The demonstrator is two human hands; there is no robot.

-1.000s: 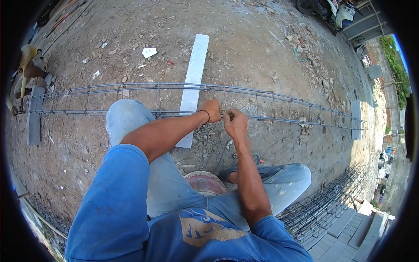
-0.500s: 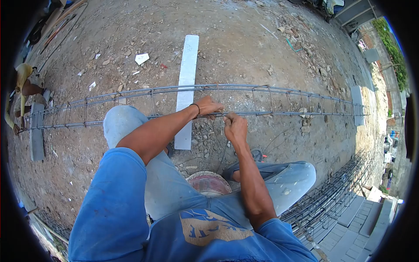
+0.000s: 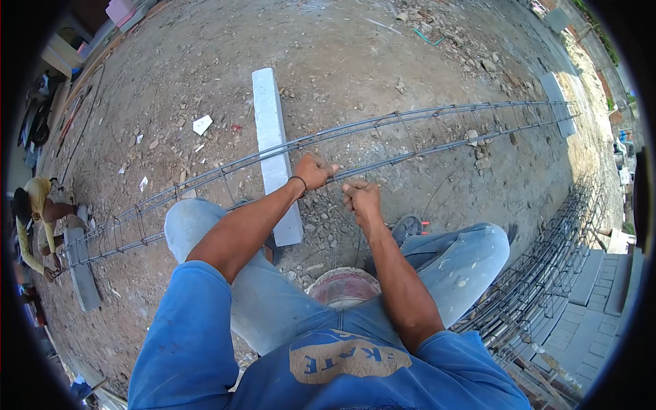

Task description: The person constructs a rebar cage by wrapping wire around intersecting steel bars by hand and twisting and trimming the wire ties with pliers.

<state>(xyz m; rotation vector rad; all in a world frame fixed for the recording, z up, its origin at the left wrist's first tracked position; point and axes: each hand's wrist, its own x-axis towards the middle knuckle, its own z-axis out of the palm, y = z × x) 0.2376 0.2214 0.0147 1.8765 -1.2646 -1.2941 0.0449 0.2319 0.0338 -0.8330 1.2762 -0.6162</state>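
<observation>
A long cage of thin steel bars with cross ties runs across the view in front of my knees. It lies over a pale block near its middle. My left hand, with a dark band at the wrist, is closed at the near bar, its thumb side toward the right. Just right of it my right hand has its fingers curled together beside the same bar, slightly below it. Anything pinched in either hand is too small to make out.
A co-worker crouches at the cage's far left end, by a grey block. Another block supports the right end. More steel cages lie at lower right near grey pavers. Rubble covers the ground.
The view has turned, so the cage now slants up to the right. My right hand has drawn slightly down from the near bar, while my left hand remains at it.
</observation>
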